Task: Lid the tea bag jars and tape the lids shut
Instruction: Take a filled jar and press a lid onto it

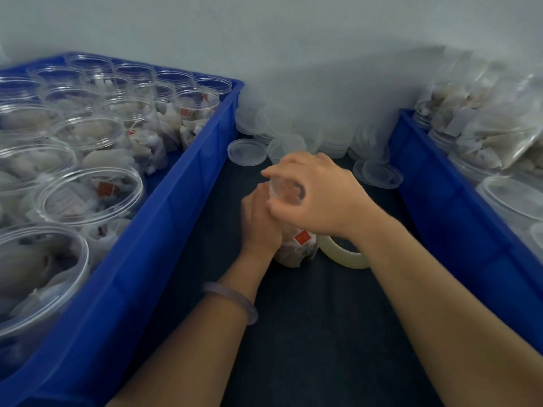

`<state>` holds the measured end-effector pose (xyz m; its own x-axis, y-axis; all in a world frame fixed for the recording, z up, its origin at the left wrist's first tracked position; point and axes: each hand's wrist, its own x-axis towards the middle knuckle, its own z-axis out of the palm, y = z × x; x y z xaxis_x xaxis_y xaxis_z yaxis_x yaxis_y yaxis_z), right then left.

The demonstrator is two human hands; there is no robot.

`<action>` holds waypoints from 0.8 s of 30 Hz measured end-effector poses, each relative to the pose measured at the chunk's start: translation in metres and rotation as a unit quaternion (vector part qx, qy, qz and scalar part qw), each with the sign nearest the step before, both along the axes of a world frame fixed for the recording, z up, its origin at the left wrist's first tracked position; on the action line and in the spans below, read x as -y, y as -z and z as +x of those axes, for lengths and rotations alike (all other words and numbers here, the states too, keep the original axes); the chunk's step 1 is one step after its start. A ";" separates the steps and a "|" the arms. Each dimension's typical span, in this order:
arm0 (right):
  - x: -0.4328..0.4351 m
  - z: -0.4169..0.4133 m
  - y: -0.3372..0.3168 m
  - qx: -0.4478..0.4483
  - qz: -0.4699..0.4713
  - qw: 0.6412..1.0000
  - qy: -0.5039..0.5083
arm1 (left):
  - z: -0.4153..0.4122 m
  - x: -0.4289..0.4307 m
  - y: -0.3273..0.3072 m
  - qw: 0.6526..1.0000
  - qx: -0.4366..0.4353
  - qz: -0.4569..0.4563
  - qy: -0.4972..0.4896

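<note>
Lidding in hand: left hand (258, 220) grips the tea bag jar (299, 249); right hand (318, 198) curls its fingers round the lid (283, 193); tape roll (343, 255), just behind those fingers, judged next.

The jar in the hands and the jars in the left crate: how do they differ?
The held jar has a lid on it, under the right hand; the crate jars are open. The held jar is out on the dark table, gripped by the left hand; the crate jars stand untouched. Both are clear, holding tea bags.
</note>
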<state>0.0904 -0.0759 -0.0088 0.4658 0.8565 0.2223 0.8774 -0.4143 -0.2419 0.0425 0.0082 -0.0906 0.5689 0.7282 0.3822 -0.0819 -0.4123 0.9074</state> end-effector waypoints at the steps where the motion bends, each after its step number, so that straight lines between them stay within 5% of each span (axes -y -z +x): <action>1: 0.003 0.002 -0.005 -0.031 -0.009 0.999 -0.036 | 0.000 -0.001 0.000 1.000 0.006 0.006 0.011; 6: 0.009 0.008 -0.018 -0.129 0.019 0.987 -0.092 | -0.003 0.001 -0.002 0.994 0.058 -0.087 0.040; 11: 0.007 0.000 -0.021 -0.003 -0.111 0.993 0.044 | -0.003 0.004 -0.004 0.992 0.053 -0.114 0.030; 20: 0.015 0.017 -0.020 -0.171 -0.038 0.978 -0.117 | -0.005 0.003 0.000 0.978 0.103 -0.170 0.069; 24: 0.016 0.006 -0.007 -0.053 -0.058 0.995 -0.068 | 0.000 0.001 0.002 0.993 0.026 -0.114 0.028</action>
